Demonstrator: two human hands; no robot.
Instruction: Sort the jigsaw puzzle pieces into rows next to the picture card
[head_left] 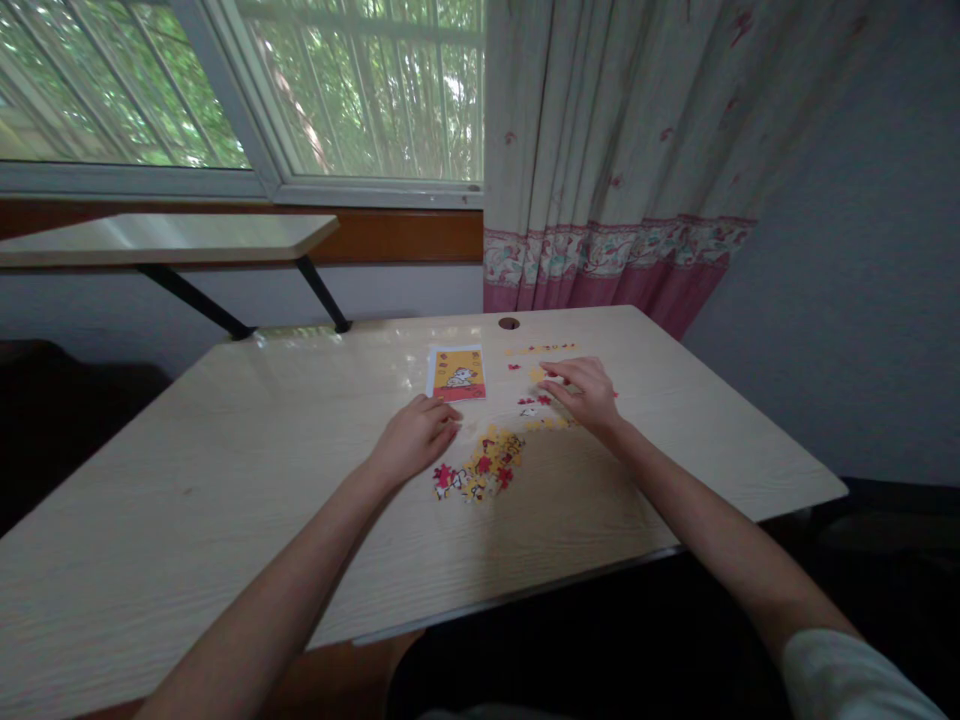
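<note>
Has on the desk [262,470] a heap of puzzle pieces [485,465] before and right of the left hand [420,435], a picture card [459,362] behind that hand, loose pieces [544,400] left of the right hand [589,390], a row of pieces [551,348] behind these, and, beyond the far edge, a curtain [592,150].

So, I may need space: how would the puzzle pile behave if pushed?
The pile would probably scatter, since its pieces lie loose. They look small and flat, so likely light. The smooth-looking table should let them slide.
</note>
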